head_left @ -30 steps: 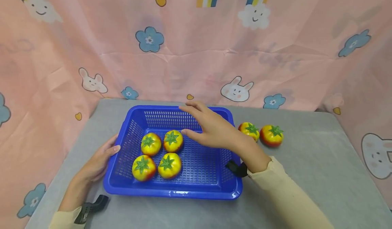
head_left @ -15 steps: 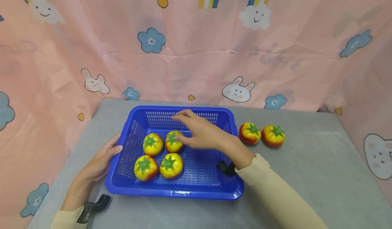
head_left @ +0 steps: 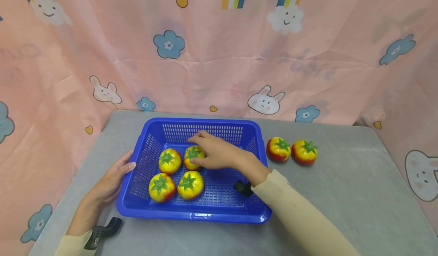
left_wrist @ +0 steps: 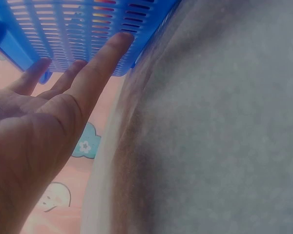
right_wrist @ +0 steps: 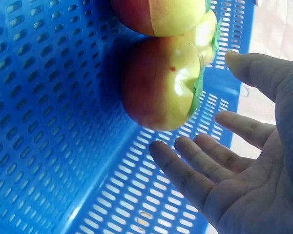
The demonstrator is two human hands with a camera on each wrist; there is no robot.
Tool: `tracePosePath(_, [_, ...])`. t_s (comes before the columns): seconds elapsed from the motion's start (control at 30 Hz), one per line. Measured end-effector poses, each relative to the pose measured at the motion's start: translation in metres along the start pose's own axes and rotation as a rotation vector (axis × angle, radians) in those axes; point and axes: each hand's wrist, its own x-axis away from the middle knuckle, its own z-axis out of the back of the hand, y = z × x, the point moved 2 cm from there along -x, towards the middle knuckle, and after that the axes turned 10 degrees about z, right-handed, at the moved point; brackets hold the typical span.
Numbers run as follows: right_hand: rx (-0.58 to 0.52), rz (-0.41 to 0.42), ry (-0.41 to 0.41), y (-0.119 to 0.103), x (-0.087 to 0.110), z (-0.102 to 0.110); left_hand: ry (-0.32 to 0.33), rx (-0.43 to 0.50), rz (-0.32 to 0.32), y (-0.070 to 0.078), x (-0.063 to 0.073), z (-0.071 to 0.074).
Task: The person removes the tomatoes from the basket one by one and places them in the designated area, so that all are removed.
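Observation:
A blue plastic basket (head_left: 195, 216) holds several yellow-and-red tomatoes with green star-shaped tops. My right hand (head_left: 215, 151) reaches into it over the back right tomato (head_left: 191, 155). Its fingers are spread, with the thumb over the near side of that fruit. In the right wrist view, a gap shows between the hand (right_wrist: 244, 195) and the nearest tomato (right_wrist: 158, 83). My left hand (head_left: 111, 180) rests against the basket's left side, thumb at the rim. Its straight fingers touch the slotted outer wall (left_wrist: 73, 29) in the left wrist view.
Two more tomatoes, one nearer the basket (head_left: 278, 149) and one farther right (head_left: 304, 152), sit on the grey table (head_left: 356, 187). A pink patterned curtain (head_left: 212, 77) hangs behind the table and at both sides. Black wrist mounts (head_left: 104, 233) are on both arms.
My right hand has moved left and down, from above the basket's middle to the back right tomato inside. The left hand keeps its place at the basket's side.

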Motion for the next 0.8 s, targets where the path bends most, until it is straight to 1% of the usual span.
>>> tracePosePath(0.17, [-0.023,-0.009,-0.039,0.002,-0.005,-0.004,0.019,-0.018,0.02,0.002,-0.001,-0.001])
tracePosePath(0.3, [-0.031,-0.013,-0.044,0.004,-0.007,-0.006,0.032,-0.03,0.034,0.002,-0.001,-0.001])
tracePosePath(0.63, [-0.023,-0.023,-0.062,0.007,-0.011,-0.011,0.028,-0.041,0.024,0.003,0.001,-0.001])
tracePosePath(0.8, [-0.019,-0.032,-0.084,0.008,-0.011,-0.014,0.023,-0.042,0.018,0.002,0.002,-0.001])
